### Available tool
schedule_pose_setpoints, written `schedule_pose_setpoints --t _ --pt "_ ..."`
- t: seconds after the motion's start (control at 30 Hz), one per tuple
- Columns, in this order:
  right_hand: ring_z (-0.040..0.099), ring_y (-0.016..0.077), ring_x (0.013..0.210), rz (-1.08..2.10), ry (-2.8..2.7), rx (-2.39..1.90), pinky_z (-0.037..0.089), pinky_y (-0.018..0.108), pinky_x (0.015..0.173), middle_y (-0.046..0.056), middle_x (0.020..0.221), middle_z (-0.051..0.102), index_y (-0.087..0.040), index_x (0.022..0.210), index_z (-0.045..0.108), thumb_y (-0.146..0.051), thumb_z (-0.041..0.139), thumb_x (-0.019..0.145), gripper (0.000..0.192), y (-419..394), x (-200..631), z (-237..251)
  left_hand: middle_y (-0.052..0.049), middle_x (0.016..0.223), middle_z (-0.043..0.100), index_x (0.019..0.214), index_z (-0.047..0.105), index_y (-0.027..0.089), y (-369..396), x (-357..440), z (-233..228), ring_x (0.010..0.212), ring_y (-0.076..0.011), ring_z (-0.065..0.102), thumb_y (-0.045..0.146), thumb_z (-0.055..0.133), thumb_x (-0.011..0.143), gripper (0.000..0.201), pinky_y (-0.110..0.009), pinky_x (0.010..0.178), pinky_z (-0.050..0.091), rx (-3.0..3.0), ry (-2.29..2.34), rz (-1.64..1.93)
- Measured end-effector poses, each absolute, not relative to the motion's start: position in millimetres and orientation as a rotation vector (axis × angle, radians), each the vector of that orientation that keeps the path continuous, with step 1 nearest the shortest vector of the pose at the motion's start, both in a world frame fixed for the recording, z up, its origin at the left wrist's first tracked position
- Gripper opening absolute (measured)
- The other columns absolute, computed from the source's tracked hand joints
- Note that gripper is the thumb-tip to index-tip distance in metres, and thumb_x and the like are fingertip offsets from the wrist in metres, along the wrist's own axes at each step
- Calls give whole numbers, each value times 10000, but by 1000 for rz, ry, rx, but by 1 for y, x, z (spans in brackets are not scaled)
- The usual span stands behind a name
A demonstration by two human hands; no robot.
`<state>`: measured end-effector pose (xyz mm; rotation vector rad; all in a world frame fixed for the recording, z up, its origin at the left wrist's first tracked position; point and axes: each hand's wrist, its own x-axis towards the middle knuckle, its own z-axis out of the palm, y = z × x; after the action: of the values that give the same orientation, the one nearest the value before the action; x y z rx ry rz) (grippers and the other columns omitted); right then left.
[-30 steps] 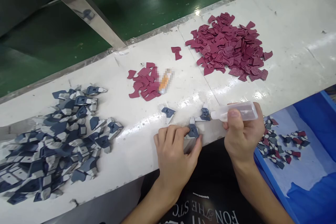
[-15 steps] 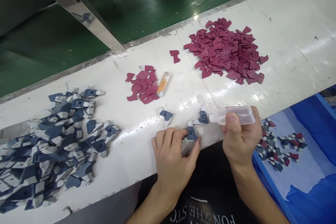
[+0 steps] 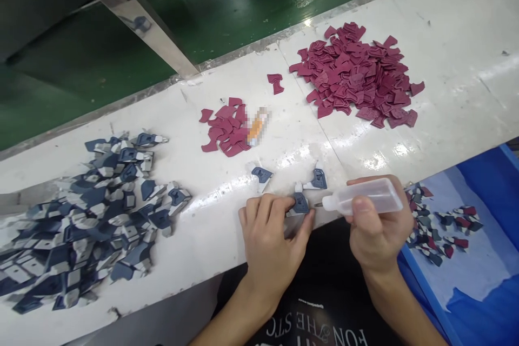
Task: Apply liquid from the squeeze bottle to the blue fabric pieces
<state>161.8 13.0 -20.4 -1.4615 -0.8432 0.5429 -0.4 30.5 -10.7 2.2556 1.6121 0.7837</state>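
- A blurred orange object (image 3: 257,126) beside the small maroon pile (image 3: 224,130) cannot be made out; the navy-and-grey pile (image 3: 85,216) runs off the frame's left edge.
- The left hand (image 3: 273,240) pins a navy piece (image 3: 300,203) at the white bench's (image 3: 446,108) near edge, fingers pressed on it, partly covering it.
- The right hand (image 3: 375,227) is closed around a clear squeeze bottle (image 3: 365,198), lying nearly level, its nozzle pointing left at that piece.
- Bare bench lies between the piles; a blue bin (image 3: 486,281) sits to the right.
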Motion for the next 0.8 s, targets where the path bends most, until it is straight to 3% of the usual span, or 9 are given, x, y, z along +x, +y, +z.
schedule_pose_setpoints --t 0.2,0.43,0.8 --pt "586 138 502 591 -973 -1463 483 260 415 -10 778 709 -231 1005 737 -383 804 960 173 9 153 -20 -6 924 725 1008 630 245 30 -1 -11 921 -226 579 324 804 963 196 -388 849 402 2228 1603 780" --pt "575 131 528 613 -1005 -1469 545 273 512 -27 767 685 -229 1042 738 -367 779 990 153 11 152 -22 2 918 728 987 630 245 29 -1 -10 924 -226 584 314 816 951 202 -390 841 392 2195 1608 789" --pt "668 137 649 594 -1114 -1486 549 225 548 -15 850 723 -234 1057 716 -293 770 995 101 8 155 -20 1 921 728 992 636 235 28 0 -12 923 -221 578 304 832 944 213 -381 844 374 2190 1598 807"
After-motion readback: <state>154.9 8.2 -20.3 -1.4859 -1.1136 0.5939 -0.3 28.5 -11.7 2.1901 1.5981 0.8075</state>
